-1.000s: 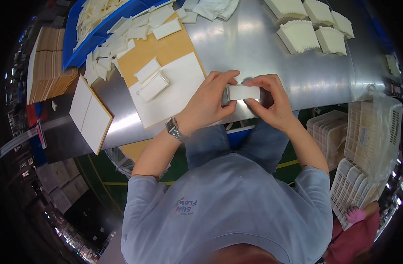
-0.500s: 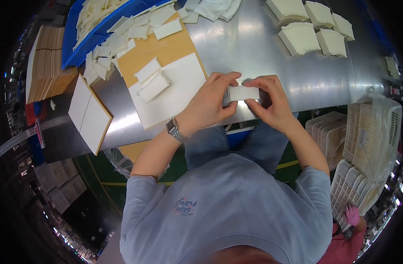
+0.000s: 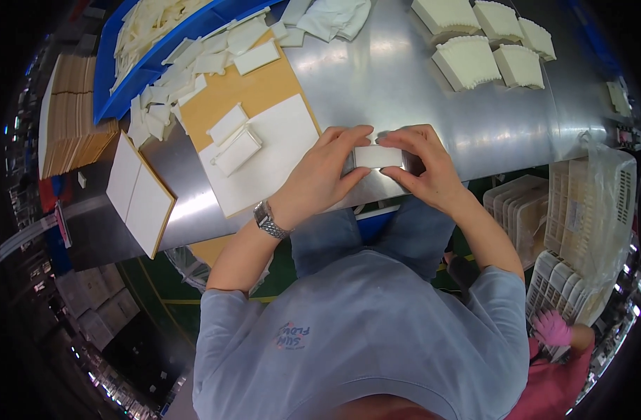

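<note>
Above the steel table's near edge, a small white rectangular plastic piece (image 3: 378,156) is held level between my two hands. My left hand (image 3: 317,173) is closed on its left end, fingertips at the far edge and thumb at the near edge. In the same way my right hand (image 3: 429,170) pinches its right end. Whether it is one piece or several stacked cannot be made out. Left of my left hand, a white-topped board (image 3: 271,164) carries a few similar white pieces (image 3: 238,150), some stacked.
A blue bin (image 3: 110,101) of off-white parts stands at the far left, loose white pieces (image 3: 215,45) beside it. Stacked boards (image 3: 67,115) are left. Several fan-shaped off-white stacks (image 3: 467,63) sit far right. A co-worker's pink-gloved hand (image 3: 551,327) is by white crates (image 3: 558,280).
The table and what lies on it have shifted slightly in the picture. Both my hands keep their hold on the white piece. The co-worker's pink-gloved hand has moved up and left a little.
</note>
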Demonstrator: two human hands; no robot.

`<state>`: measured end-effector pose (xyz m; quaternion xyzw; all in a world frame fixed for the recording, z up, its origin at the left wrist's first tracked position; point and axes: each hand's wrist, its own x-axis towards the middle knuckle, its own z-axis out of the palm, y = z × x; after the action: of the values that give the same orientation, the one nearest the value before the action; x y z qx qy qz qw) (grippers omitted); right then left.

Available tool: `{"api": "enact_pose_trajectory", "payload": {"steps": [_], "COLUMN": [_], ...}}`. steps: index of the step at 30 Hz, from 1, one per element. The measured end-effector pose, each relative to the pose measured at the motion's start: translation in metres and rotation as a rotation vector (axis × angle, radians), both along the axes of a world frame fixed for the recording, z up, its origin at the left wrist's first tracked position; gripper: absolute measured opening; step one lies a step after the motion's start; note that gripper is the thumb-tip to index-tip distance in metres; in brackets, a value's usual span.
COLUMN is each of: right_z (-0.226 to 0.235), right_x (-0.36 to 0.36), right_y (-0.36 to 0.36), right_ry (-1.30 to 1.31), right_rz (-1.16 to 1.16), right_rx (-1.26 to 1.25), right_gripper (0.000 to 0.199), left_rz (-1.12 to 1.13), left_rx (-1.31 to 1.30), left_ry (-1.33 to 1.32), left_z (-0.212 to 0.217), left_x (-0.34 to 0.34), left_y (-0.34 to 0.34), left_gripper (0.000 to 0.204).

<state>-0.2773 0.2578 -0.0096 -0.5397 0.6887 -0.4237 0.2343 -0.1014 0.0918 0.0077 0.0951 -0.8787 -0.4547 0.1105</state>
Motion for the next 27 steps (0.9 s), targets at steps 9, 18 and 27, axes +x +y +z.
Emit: {"api": "enact_pose_trajectory", "payload": {"steps": [9, 18, 27], "right_z": [0.011, 0.002, 0.014], "right_x": [-0.013, -0.015, -0.017], "right_y": [0.004, 0.007, 0.002], "right_ry": [0.033, 0.192, 0.009], "right_rz": [0.014, 0.008, -0.002], "right_rx": [-0.022, -0.081, 0.013], "right_gripper": [0.065, 0.037, 0.030], "left_rz": [0.019, 0.033, -0.097], "left_rx": [0.026, 0.024, -0.190], "left_ry": [-0.085, -0.092, 0.062], "left_z": [0.003, 0.000, -0.007], "left_x": [0.000, 0.001, 0.001], "left_y": [0.000, 0.002, -0.002], "left_gripper": [0.057, 0.053, 0.041]}}
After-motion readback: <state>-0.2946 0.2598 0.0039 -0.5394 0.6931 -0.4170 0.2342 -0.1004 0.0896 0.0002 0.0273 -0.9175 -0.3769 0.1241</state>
